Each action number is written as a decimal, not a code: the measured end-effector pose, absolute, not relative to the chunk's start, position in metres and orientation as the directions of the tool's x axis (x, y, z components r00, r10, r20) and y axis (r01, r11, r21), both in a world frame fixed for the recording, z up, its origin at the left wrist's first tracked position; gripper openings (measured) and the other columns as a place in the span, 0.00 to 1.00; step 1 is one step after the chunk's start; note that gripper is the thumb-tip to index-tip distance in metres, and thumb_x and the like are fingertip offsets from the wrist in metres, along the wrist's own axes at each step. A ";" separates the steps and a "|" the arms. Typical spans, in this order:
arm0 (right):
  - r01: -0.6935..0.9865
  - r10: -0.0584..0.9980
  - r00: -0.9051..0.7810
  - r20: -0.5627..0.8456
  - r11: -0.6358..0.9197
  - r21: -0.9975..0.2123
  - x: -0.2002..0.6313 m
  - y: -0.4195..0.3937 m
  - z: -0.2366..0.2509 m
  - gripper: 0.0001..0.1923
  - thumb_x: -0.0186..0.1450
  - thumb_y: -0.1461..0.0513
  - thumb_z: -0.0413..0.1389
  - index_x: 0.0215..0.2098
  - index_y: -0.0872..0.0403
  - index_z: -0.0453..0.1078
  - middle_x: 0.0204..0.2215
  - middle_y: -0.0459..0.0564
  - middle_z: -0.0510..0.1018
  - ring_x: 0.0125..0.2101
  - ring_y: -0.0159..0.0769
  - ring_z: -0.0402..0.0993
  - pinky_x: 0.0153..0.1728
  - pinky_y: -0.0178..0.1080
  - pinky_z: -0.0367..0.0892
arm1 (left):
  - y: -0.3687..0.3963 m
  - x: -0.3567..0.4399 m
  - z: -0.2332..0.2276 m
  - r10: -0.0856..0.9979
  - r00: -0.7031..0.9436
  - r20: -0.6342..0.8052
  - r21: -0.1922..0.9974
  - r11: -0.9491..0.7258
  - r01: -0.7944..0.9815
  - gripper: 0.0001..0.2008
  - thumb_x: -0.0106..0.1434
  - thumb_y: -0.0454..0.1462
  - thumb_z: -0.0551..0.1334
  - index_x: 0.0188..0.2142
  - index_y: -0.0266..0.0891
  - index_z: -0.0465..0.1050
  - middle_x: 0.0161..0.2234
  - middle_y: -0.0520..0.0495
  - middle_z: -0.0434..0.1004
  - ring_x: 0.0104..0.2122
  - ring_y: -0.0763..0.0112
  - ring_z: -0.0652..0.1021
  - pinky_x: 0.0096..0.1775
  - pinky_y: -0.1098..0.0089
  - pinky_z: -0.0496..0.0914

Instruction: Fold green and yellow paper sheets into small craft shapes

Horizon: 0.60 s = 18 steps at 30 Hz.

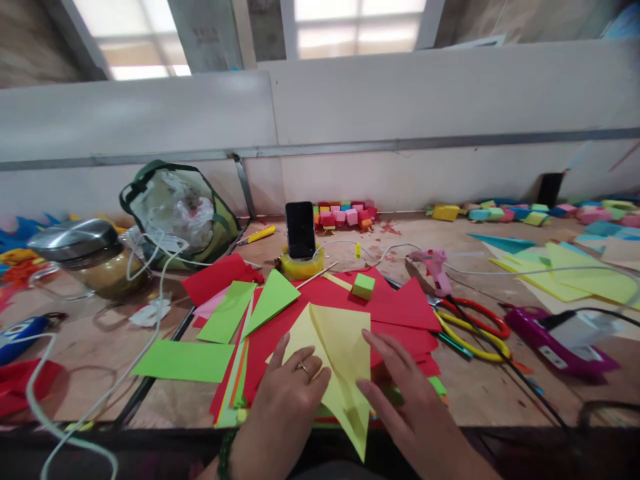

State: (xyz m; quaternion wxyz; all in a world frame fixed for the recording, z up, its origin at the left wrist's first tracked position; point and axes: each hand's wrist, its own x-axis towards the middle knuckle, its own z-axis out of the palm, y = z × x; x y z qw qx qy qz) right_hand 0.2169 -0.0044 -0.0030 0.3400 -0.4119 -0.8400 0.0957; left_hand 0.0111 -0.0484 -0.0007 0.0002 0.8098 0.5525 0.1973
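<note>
At the near edge of the table point(500, 393), we see 2 hands pressing a folded yellow paper point(340, 353), which lies on a spread of red sheets point(400, 307). The left hand point(290, 393), wearing a ring, rests flat on the paper's left side with fingers extended and relaxed, grasping nothing. The right hand point(405, 393) lies flat at the paper's right edge, fingers spread and likewise unclenched. The paper's lower point reaches past the table edge between the 2 wrists. To the left of the red sheets we note green paper pieces point(225, 313) and a green rectangle point(183, 361). A small green cube point(363, 285) sits on the red sheets behind the yellow paper. Farther back, a phone point(301, 229) stands upright in a yellow tape roll point(301, 269). To the right lie a pink glue gun point(434, 265) and scissors point(473, 327) with red and yellow handles.
</note>
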 end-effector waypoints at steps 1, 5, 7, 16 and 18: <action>0.635 0.717 -0.450 0.533 0.676 -0.373 0.223 -0.003 0.003 0.24 0.65 0.60 0.52 0.59 0.54 0.60 0.55 0.61 0.68 0.52 0.43 0.69 0.45 0.42 0.72 | -0.049 0.009 0.001 0.918 0.305 0.254 0.270 -0.370 0.889 0.17 0.61 0.25 0.54 0.44 0.44 0.73 0.42 0.49 0.78 0.48 0.64 0.75 0.59 0.54 0.57; 0.513 0.465 -0.692 0.552 0.855 -0.076 0.234 0.000 0.022 0.26 0.59 0.72 0.48 0.54 0.50 0.67 0.59 0.52 0.67 0.59 0.42 0.60 0.58 0.48 0.58 | -0.051 0.005 0.009 0.956 0.276 0.105 0.412 -0.294 0.862 0.20 0.58 0.24 0.54 0.43 0.45 0.73 0.46 0.49 0.76 0.45 0.66 0.75 0.54 0.60 0.64; 0.452 0.390 -0.789 0.475 0.892 0.020 0.231 0.000 0.025 0.31 0.56 0.75 0.46 0.55 0.49 0.67 0.58 0.47 0.69 0.60 0.38 0.59 0.61 0.47 0.52 | -0.052 0.005 0.011 0.962 0.264 0.069 0.436 -0.267 0.860 0.15 0.59 0.26 0.54 0.39 0.43 0.75 0.44 0.47 0.76 0.45 0.65 0.74 0.51 0.62 0.67; 0.364 0.185 -0.799 0.572 0.906 0.215 0.220 0.000 0.044 0.21 0.67 0.69 0.46 0.55 0.49 0.68 0.58 0.51 0.68 0.63 0.37 0.53 0.64 0.44 0.41 | -0.048 0.010 0.011 0.939 0.340 0.046 0.381 -0.331 0.863 0.18 0.61 0.37 0.61 0.51 0.45 0.68 0.55 0.43 0.68 0.50 0.58 0.70 0.50 0.59 0.66; 0.305 0.128 -0.797 0.590 0.929 0.211 0.219 0.000 0.048 0.19 0.68 0.68 0.46 0.52 0.49 0.71 0.56 0.49 0.71 0.62 0.35 0.56 0.64 0.42 0.44 | -0.044 0.013 0.004 0.928 0.368 0.065 0.336 -0.368 0.867 0.18 0.63 0.38 0.58 0.53 0.46 0.67 0.55 0.41 0.67 0.49 0.58 0.70 0.49 0.57 0.66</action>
